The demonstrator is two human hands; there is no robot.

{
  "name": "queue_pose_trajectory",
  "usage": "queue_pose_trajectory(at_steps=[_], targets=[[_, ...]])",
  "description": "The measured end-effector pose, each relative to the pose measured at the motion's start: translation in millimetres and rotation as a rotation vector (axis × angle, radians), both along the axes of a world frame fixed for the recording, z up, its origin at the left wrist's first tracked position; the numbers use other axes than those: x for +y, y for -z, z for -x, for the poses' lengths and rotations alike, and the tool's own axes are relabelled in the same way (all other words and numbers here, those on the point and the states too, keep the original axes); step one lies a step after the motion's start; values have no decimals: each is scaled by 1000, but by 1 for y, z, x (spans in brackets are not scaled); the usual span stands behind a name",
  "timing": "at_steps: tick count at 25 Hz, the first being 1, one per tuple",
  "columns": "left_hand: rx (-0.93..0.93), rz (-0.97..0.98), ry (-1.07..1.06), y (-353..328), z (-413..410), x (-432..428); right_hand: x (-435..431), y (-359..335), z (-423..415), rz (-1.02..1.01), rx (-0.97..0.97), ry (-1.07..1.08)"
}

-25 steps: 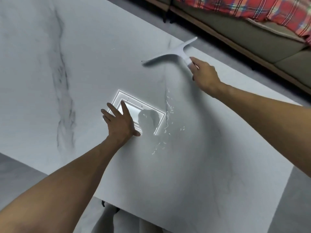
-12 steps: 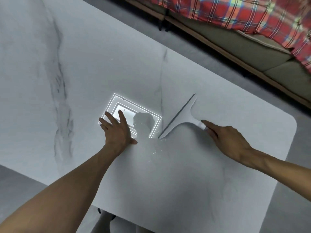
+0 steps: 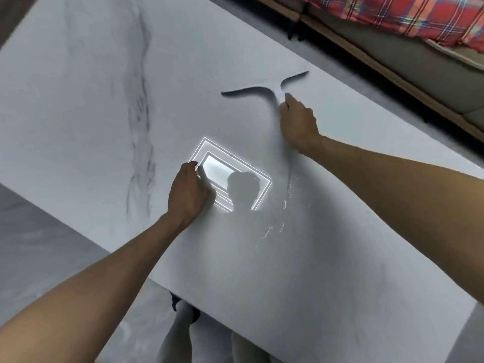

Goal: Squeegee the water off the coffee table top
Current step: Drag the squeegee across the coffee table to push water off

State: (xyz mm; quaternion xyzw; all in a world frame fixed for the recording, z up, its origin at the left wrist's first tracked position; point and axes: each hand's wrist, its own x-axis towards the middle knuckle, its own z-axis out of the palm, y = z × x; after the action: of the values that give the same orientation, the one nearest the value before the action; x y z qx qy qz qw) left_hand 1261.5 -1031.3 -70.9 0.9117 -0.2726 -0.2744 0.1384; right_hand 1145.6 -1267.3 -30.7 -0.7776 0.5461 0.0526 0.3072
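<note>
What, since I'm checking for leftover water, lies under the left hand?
The left hand rests on the coffee table top, overlapping the light reflection; anything beneath it is hidden.

Person's right hand [image 3: 298,127] gripping the squeegee [image 3: 262,90] by its handle, blade stretching across the far coffee table top [image 3: 91,113], left hand [image 3: 188,195] resting curled beside a bright light reflection [image 3: 217,169], water beads [image 3: 286,195] glistening beside the right forearm.

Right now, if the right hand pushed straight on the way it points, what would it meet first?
The right hand grips the squeegee, whose blade leads. Ahead is only bare table top to the far edge; beyond, floor and perhaps the sofa base; depth is unclear.
</note>
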Motion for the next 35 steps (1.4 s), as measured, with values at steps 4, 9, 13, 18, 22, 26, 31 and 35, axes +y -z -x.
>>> queue_pose_trajectory(at_steps=[4, 9, 13, 18, 22, 26, 31, 35], targets=[[20, 46, 64, -5, -3, 1, 57, -3, 57, -40, 36, -363], [-53, -42, 300, 7, 23, -19, 60, -22, 194, -75, 245, -415], [-69, -182, 438, 17, 64, -58, 35, -51, 272, -113, 336, -287], [-112, -218, 460, 43, 99, -96, -33, -38, 243, -29, 13, 44], [-152, -262, 482, 51, 98, -97, -80, 8, 185, 34, -42, 238], [-142, -265, 505, 52, 97, -100, -31, 3, 206, 39, 103, 140], [-148, -269, 502, 51, 96, -100, 64, -47, 293, -165, 196, 95], [-114, -281, 501, 49, 96, -103, 60, -65, 316, -171, 164, 228]])
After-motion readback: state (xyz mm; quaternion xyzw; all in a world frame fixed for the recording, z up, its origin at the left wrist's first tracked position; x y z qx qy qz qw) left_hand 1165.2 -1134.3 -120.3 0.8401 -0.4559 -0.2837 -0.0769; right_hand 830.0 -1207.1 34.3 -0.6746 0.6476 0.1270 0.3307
